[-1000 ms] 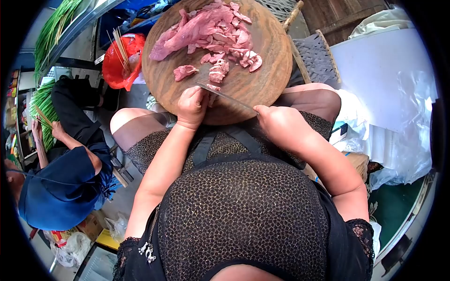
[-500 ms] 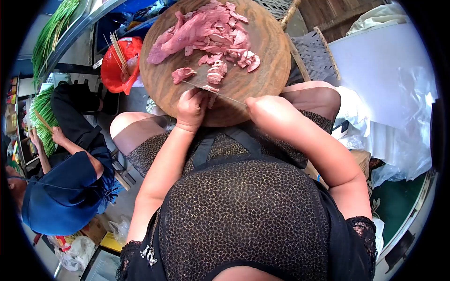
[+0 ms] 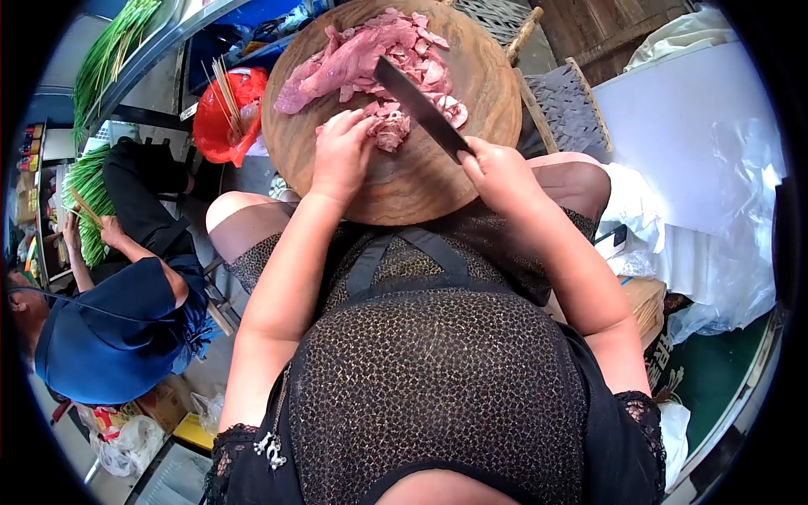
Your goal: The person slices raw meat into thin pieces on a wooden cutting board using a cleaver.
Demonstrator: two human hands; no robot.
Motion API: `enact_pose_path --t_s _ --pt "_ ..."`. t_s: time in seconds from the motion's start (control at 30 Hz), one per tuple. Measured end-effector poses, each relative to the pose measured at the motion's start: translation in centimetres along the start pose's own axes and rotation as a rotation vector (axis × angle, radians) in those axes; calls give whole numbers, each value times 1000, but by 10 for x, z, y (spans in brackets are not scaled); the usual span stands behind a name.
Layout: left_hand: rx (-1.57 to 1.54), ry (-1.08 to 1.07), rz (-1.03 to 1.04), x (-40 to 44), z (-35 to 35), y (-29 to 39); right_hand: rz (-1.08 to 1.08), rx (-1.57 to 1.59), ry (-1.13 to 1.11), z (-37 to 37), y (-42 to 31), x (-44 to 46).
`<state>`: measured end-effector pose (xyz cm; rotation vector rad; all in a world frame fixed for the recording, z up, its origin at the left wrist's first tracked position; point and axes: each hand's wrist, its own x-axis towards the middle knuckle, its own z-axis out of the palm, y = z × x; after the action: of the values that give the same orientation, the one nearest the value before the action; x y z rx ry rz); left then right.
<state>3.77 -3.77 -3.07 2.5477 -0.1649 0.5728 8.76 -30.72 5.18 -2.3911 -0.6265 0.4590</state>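
A round wooden chopping board (image 3: 295,172) sits between the knees. My right hand (image 3: 498,175) grips the handle of a dark-bladed kitchen knife (image 3: 423,107), its blade raised over the board and pointing to the far left. My left hand (image 3: 341,156) is closed at the board's near left, with fingers curled against a small bunch of meat slices (image 3: 390,132); part of what they touch is hidden. Beyond the hands lies a large pink piece of raw meat (image 3: 341,69), with a heap of cut slices (image 3: 431,69) along its right side.
On the left, a red plastic bag (image 3: 215,135) holds thin sticks. Another person in a blue garment (image 3: 114,332) handles green stalks (image 3: 88,189) farther left. A woven chair (image 3: 566,109) and a white panel (image 3: 673,126) stand on the right.
The knife has swung from low beside my left hand to a raised position over the board. My left hand has moved forward onto the small bunch of slices.
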Motion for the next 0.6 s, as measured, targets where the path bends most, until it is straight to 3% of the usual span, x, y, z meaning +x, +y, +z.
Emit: enact_pose_path --t_s 0.13,0.3,0.37,0.5,0.6 --pt "221 -242 -32 13 -2 26 101 82 -26 -11 -1 -9" --pt "212 -183 20 5 -7 26 160 189 -79 -15 3 -24" --pt "65 -215 98 -1 -2 18 156 199 -101 -14 2 -29" --pt "73 -150 230 -9 0 22 158 177 -202 -13 2 -30" --pt "-63 -73 110 -11 -13 28 152 92 -251 -20 -2 -29"
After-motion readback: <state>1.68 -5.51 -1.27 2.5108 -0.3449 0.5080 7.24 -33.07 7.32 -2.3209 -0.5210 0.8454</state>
